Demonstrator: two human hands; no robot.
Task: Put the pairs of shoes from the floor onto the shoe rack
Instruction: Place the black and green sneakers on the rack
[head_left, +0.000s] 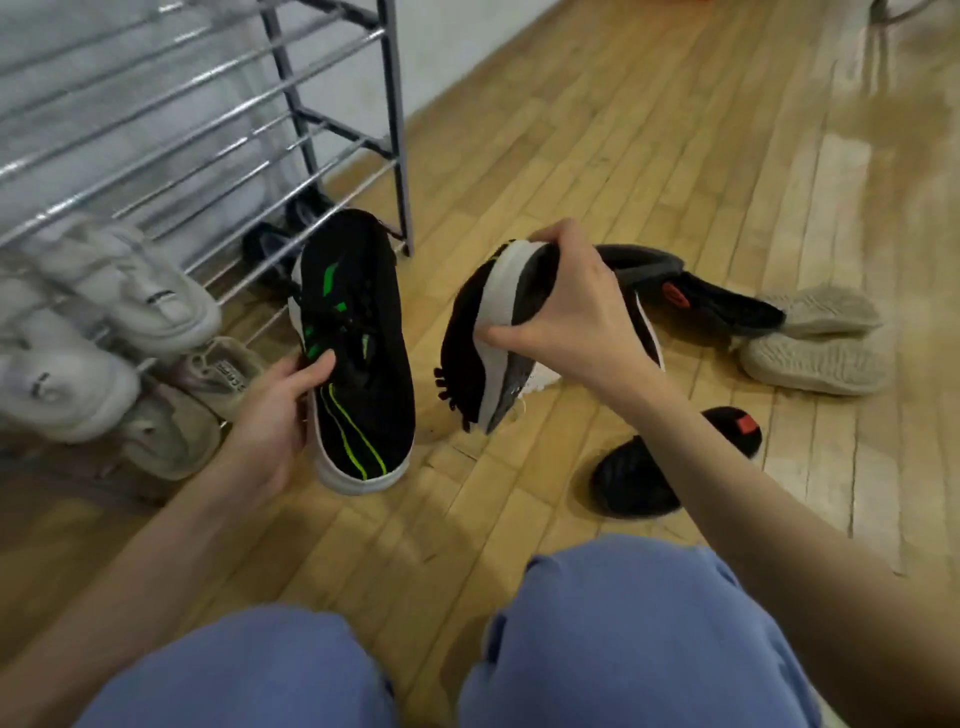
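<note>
Head view: left hand (270, 421) grips black-green shoe (358, 358) upright beside the rack (208, 104); right hand (566, 306) clamps its mate (493, 338) by the sole, above the floor. Task looks partly done: white pair (93, 322) and beige pair (192, 405) sit on low rungs. Left on floor: beige pair (821, 338), black shoe (670, 467), another black shoe (722, 301), both red-tagged. Writing on beige tongue unreadable.
</note>
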